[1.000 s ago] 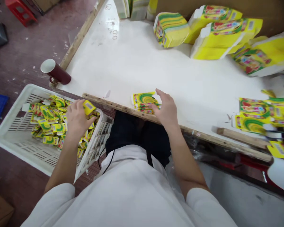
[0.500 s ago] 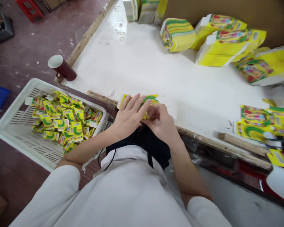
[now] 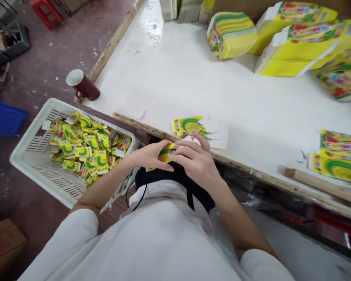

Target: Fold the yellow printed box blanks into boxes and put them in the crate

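Note:
My left hand [image 3: 153,155] grips a small yellow cardboard box [image 3: 165,153] between thumb and fingers, just off the table's front edge. At the box's right end my right hand [image 3: 194,158] has its fingers bent around it, by a white flap; the fingers partly hide that end. Just beyond my hands lie flat yellow-and-green box blanks [image 3: 191,125] on the table, their white flaps pointing right. To the left stands a white plastic basket [image 3: 32,171] holding many small yellow boxes [image 3: 87,146].
The white table [image 3: 175,74] has a wooden edge strip [image 3: 240,164]. A maroon mug [image 3: 87,89] stands at its left corner. Bundled box blanks [image 3: 234,37] and stacks of yellow cartons [image 3: 292,58] sit at the back. More flat blanks [image 3: 339,156] lie right, behind a wooden stick [image 3: 318,183].
Both hands have drawn back off the flat blanks towards my body, uncovering them. A small yellow box now shows between the hands. The view has shifted slightly left.

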The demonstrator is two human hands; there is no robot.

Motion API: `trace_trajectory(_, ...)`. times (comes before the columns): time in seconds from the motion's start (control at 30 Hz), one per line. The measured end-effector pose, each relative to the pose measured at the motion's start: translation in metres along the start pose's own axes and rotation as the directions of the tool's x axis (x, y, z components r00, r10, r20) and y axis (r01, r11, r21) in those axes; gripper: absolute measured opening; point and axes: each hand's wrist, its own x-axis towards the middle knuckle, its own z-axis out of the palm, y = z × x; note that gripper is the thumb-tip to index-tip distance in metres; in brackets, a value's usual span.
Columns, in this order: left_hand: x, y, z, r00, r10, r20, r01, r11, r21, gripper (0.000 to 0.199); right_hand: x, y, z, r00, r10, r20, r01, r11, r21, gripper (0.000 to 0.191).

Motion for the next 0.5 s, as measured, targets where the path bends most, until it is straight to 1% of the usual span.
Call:
trace_trajectory(0.03, 0.0, -0.001, 0.002, 0.996, -0.054, -0.07, 0.052, 0.998, -0.028, 0.064, -0.002, 0.001, 0.001, 0.997, 0.058, -0.042, -0.057, 0.998, 0.034, 0.024)
trace_trajectory(0.07, 0.0, -0.001, 0.005, 0.983, -0.103, -0.151, 0.098, 0.994, -0.041, 0.058, -0.004, 0.001, 0.004, 0.983, 0.152, -0.104, -0.142, 0.985, 0.098, 0.033)
trace_trajectory(0.1, 0.0, 0.0, 0.01, 0.967, -0.133, -0.219, 0.127, 0.991, -0.043, 0.053, -0.006, 0.001, 0.008, 0.948, 0.272, -0.164, -0.238, 0.95, 0.202, 0.048)
trace_trajectory(0.13, -0.001, 0.002, 0.015, 0.953, -0.141, -0.267, 0.136, 0.99, -0.035, 0.05, -0.008, 0.001, 0.013, 0.894, 0.407, -0.189, -0.328, 0.88, 0.343, 0.062)
trace_trajectory(0.17, -0.002, 0.004, 0.021, 0.947, -0.127, -0.295, 0.127, 0.992, -0.019, 0.048, -0.009, 0.0, 0.018, 0.829, 0.536, -0.16, -0.399, 0.767, 0.503, 0.072)
trace_trajectory(0.2, -0.003, 0.006, 0.026, 0.942, -0.095, -0.322, 0.102, 0.995, 0.006, 0.047, -0.01, -0.001, 0.024, 0.764, 0.642, -0.067, -0.453, 0.607, 0.653, 0.075)
trace_trajectory(0.23, -0.004, 0.008, 0.031, 0.934, -0.051, -0.353, 0.069, 0.997, 0.039, 0.048, -0.009, -0.003, 0.029, 0.71, 0.7, 0.08, -0.493, 0.413, 0.765, 0.074)
trace_trajectory(0.27, -0.005, 0.008, 0.035, 0.923, -0.002, -0.386, 0.035, 0.996, 0.077, 0.05, -0.008, -0.005, 0.033, 0.671, 0.701, 0.243, -0.521, 0.212, 0.827, 0.072)
trace_trajectory(0.3, -0.006, 0.008, 0.039, 0.907, 0.046, -0.419, 0.005, 0.993, 0.12, 0.053, -0.007, -0.007, 0.036, 0.643, 0.663, 0.384, -0.538, 0.033, 0.843, 0.071)
trace_trajectory(0.33, -0.007, 0.008, 0.041, 0.89, 0.088, -0.448, -0.015, 0.986, 0.164, 0.055, -0.005, -0.01, 0.038, 0.624, 0.615, 0.482, -0.543, -0.103, 0.834, 0.069)
trace_trajectory(0.37, -0.007, 0.007, 0.042, 0.873, 0.122, -0.471, -0.025, 0.978, 0.206, 0.056, -0.004, -0.011, 0.038, 0.617, 0.574, 0.538, -0.54, -0.189, 0.82, 0.068)
trace_trajectory(0.4, -0.008, 0.005, 0.043, 0.861, 0.148, -0.486, -0.031, 0.97, 0.24, 0.055, -0.003, -0.012, 0.037, 0.622, 0.544, 0.563, -0.535, -0.229, 0.813, 0.066)
trace_trajectory(0.43, -0.009, 0.004, 0.042, 0.853, 0.172, -0.492, -0.041, 0.963, 0.266, 0.054, -0.002, -0.013, 0.035, 0.638, 0.526, 0.563, -0.527, -0.236, 0.817, 0.065)
trace_trajectory(0.5, -0.009, 0.002, 0.04, 0.846, 0.216, -0.488, -0.081, 0.956, 0.283, 0.054, -0.001, -0.013, 0.03, 0.69, 0.508, 0.516, -0.486, -0.203, 0.85, 0.065)
